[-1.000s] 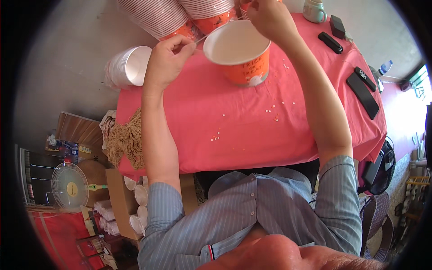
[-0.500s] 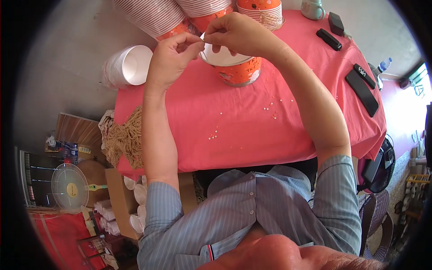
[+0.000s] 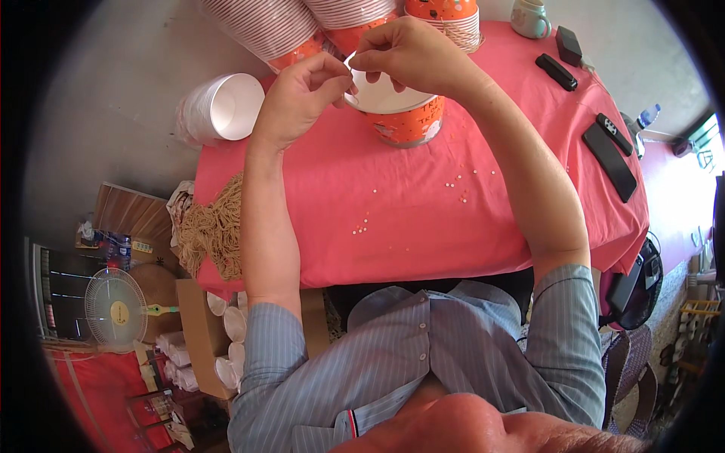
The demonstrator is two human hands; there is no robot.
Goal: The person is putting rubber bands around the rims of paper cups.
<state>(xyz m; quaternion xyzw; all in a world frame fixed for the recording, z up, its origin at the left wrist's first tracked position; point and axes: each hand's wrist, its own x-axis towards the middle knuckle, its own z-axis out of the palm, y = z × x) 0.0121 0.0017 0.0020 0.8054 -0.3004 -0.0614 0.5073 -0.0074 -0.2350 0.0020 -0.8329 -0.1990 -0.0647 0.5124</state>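
Note:
Over the near-left rim of an orange-and-white paper bucket [image 3: 411, 124], both my hands are raised with fingertips pinched close together. My left hand [image 3: 298, 98] has thumb and forefinger closed at the rim's outer side. Just right of it, my right hand [image 3: 411, 57] pinches above the white opening, its other fingers curled. A thin strand, apparently string [image 3: 350, 70], shows between the fingertips; most of it is hidden. The bucket stands upright on the pink-red cloth. At the table's left end lies a heap of tan string [image 3: 211, 230].
Stacked orange buckets [image 3: 264, 30] stand behind the hands; more, with string on them [image 3: 461, 32], are farther right. White cups [image 3: 226, 106] lie nested at left. Small white bits [image 3: 361, 226] dot the cloth [image 3: 332, 257]. A mug [image 3: 531, 19], stapler-like black object [image 3: 556, 72] and phone [image 3: 609, 161] sit right.
My fingertips have parted slightly, with the left hand now a little lower at the rim. The whole view has shifted a little; the bucket stays in place on the table.

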